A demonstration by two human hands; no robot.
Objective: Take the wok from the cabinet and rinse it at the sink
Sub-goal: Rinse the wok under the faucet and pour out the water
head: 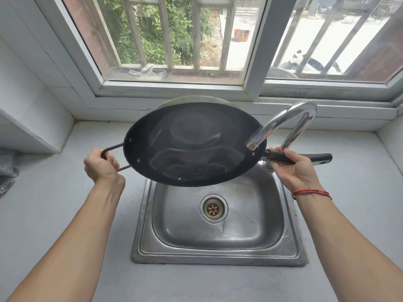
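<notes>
A dark wok [194, 144] hangs above the steel sink [218, 253], tilted with its inside facing me. My left hand [101, 165] grips the thin wire loop handle on the wok's left side. My right hand [294, 168] holds the long black handle on the right. The curved chrome faucet [285, 120] arches over from the right, its spout mouth just above the wok's right rim. No water is running. The sink's drain [213, 209] shows below the wok.
A grey countertop [65, 192] surrounds the sink. A window with bars [174, 40] stands behind, above a white sill. A white shelf or cabinet edge [26, 131] juts in at the left, with a grey cloth [7, 168] below it.
</notes>
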